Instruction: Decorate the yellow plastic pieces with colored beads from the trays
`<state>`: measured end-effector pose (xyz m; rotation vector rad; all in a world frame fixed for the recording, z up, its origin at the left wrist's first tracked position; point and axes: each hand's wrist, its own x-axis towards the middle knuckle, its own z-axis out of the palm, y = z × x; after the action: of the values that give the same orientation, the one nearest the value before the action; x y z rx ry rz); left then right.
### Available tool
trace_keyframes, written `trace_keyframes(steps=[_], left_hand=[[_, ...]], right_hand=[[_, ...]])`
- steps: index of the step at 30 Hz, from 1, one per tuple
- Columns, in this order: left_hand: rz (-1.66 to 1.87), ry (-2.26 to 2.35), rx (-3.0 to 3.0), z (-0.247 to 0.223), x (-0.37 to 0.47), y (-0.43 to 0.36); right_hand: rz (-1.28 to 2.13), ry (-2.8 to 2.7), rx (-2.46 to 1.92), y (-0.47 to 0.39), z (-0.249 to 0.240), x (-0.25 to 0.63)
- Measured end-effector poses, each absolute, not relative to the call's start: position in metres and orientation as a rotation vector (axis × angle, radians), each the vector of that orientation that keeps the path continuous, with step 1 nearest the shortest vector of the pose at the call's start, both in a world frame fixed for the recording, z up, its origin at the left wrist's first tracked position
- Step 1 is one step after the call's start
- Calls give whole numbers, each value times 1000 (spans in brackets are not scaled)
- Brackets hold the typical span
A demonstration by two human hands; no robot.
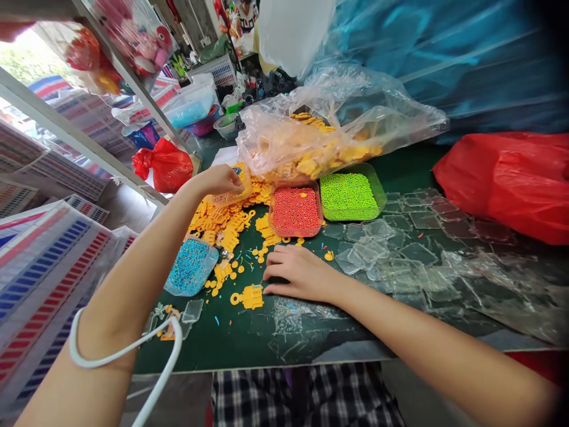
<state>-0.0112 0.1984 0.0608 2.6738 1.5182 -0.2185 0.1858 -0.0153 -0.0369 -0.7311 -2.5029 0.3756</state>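
My left hand (224,179) is over a clear tub of small orange-yellow beads (242,172) at the back left. Its fingers are curled together, and anything between them is hidden. On the green table my right hand (300,273) lies palm down, thumb apart from the bent fingers. The thumb tip is at the edge of a flat yellow plastic piece with a ring (252,297). A heap of similar yellow pieces (222,222) spreads around the orange bead tub. Tubs of red beads (296,207), green beads (347,196) and blue beads (189,267) stand around my hands.
Behind the tubs lies a clear plastic bag (355,127) with more yellow pieces. Thin clear plastic squares (373,252) are scattered to the right, near a red bag (511,181). A white cord (171,356) loops around my left forearm.
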Motion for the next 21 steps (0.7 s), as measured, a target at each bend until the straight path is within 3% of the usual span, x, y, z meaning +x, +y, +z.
trace_keyframes(steps=[8,14,18,21], left_hand=[[302,1669,2869,59,-25,169],[570,1889,2631,61,-18,127],[834,1675,2598,62,-13,62],[808,1449,2562,39,-15,-1]], right_hand=[[382,-2499,-739,-17,-37,185],[439,-2466,-758,-17,-38,187],[443,-2427,-786,-17,-35,191],[419,-2414,-820,-16,-34,192]])
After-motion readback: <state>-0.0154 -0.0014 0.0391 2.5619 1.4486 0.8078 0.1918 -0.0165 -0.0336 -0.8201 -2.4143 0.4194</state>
